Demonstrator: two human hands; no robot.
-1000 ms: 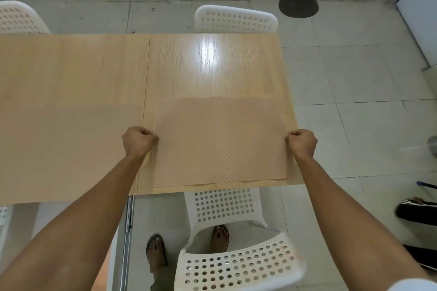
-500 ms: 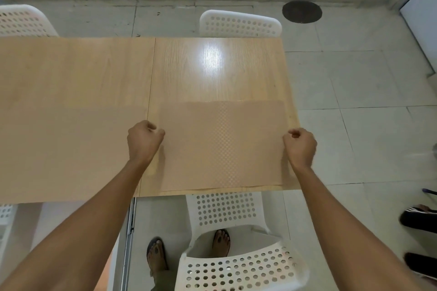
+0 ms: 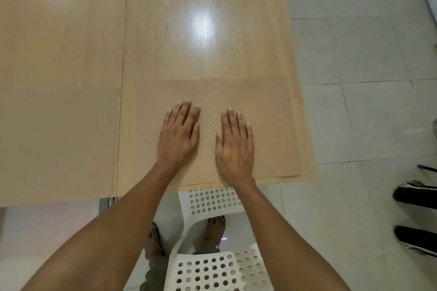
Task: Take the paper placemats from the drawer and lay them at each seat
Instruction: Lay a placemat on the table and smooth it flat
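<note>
Centre of frame: left hand & right hand lie flat, fingers straight, pressing paper placemat on wood table; gripping nothing.

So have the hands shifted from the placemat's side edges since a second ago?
Yes. The left hand and right hand moved inward to the placemat's middle, flat, away from the table seam.

Both arms reach forward, bare and almost straight. The left hand lies flat, palm down, fingers straight and close together. The right hand lies flat the same way, just beside it, with a small gap between the two thumbs. Neither hand holds anything; the fingertips point away from the body
</note>
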